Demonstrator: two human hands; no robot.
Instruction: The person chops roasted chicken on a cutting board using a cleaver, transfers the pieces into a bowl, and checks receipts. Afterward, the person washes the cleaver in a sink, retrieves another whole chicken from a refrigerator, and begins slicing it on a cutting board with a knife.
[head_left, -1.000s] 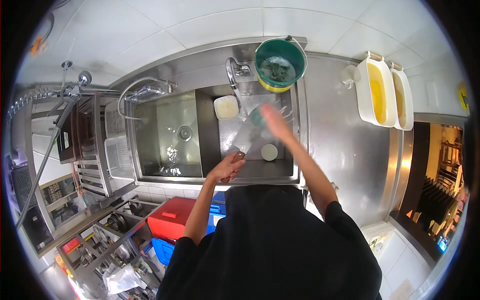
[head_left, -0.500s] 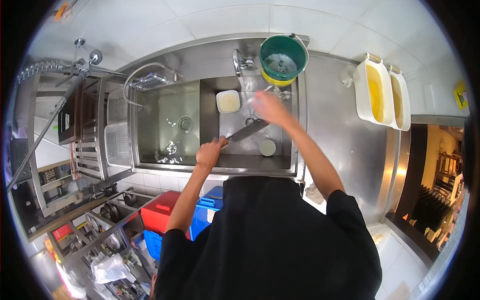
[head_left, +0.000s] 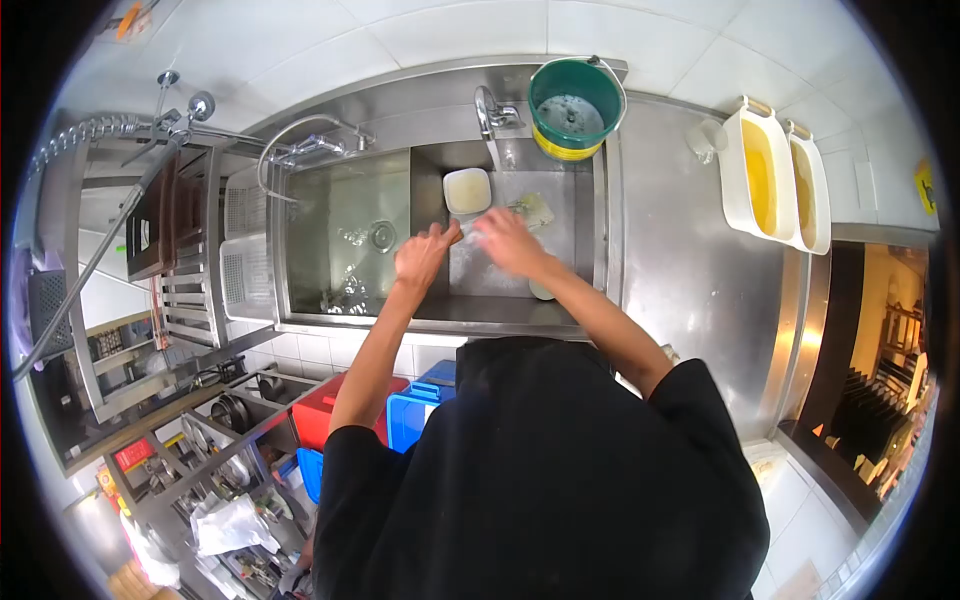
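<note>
"While water runs from the tap (head_left: 507,117) into the right sink basin (head_left: 490,308), where are the person's hands?"

"Both are over that basin. The left hand (head_left: 420,258) is at its left edge, about midway between back and front, with fingers closed around the brown handle of a knife (head_left: 455,233)."

"And the right hand (head_left: 508,247)?"

"Just beside it, reaching in from the right, near the knife. Its fingers are bent and a little blurred; I can't tell whether they grip anything. The blade is hard to make out too."

"What else is in the basin?"

"A white tub (head_left: 467,210) with something pale inside stands near the back left corner, just behind the knife. A round, pale thing (head_left: 541,290), partly hidden by the right forearm, is near the front edge, right of the middle."

"Anything around it?"

"A green and yellow bucket (head_left: 566,138) with suds inside is at the basin's back right corner. To the right stretches a metal surface (head_left: 700,290)."
</note>
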